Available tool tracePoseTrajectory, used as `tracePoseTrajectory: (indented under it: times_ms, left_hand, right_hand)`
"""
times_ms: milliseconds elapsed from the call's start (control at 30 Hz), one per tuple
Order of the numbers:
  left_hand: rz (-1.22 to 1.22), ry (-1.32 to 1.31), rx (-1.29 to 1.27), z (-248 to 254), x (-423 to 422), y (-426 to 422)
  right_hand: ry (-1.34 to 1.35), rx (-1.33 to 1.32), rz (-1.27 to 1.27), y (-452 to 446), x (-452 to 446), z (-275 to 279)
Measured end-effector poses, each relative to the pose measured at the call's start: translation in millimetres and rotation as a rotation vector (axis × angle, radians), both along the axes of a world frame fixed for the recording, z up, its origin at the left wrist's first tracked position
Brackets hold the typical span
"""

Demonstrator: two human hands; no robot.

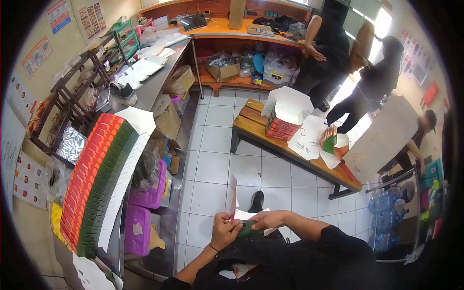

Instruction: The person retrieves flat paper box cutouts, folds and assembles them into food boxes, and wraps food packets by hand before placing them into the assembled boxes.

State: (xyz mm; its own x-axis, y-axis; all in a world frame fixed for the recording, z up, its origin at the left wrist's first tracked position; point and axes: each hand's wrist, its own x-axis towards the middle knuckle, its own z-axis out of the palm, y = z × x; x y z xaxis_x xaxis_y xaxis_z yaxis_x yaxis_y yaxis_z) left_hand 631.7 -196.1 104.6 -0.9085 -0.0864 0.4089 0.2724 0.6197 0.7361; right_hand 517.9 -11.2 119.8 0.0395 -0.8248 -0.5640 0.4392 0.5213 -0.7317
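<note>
Low in the view, close to my body, a partly folded cardboard food box (251,232) shows a green panel, white inner faces and an upright red-edged flap. My left hand (225,231) is closed around its left side, fingers pressed at the base of the upright flap. From the right, my right hand (266,221) pinches the green panel with the thumb on top. The lower part of the box is hidden by my hands and dark clothing. On the steel counter to my left lies a long nested stack of red and green boxes (96,183).
A wooden bench (249,121) ahead right carries a stack of boxes (287,113) and flat cartons. Purple bins (137,229) stand under the steel counter (162,79). Several people in dark clothes are at the right, one (372,77) by the doorway. Water bottles (384,217) stand lower right.
</note>
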Motion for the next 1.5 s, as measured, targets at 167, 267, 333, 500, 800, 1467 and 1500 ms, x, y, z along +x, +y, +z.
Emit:
tracePoseTrajectory:
  times_ms: [167, 267, 333, 500, 800, 1467, 1500]
  left_hand:
    - [-0.056, -0.167, 0.148, -16.5, -2.6, 5.4]
    - [-0.088, -0.218, 0.204, -26.5, -2.2, 9.1]
    - [-0.113, -0.297, 0.244, -29.1, 1.1, 8.3]
    - [0.075, -0.326, 0.269, -63.3, 6.2, 11.1]
    - [0.274, -0.237, 0.719, -37.1, 0.1, -5.4]
    - [0.515, -0.154, 1.251, -19.4, 77.3, -20.8]
    - [0.476, -0.082, 1.442, -18.7, 83.6, -22.3]
  right_hand:
    - [0.243, -0.076, 0.065, 4.7, -1.6, -13.3]
    - [0.333, -0.084, 0.09, 3.2, -2.8, -10.6]
    - [0.413, -0.06, 0.119, 0.2, -3.0, -6.2]
    - [0.702, -0.104, -0.029, -7.9, -7.4, 16.3]
    - [1.465, -0.433, -0.15, -25.9, -0.7, 37.0]
    - [0.821, -0.42, -0.096, -100.2, -23.8, 38.7]
    - [0.895, -0.402, 0.013, -96.8, -61.4, 27.2]
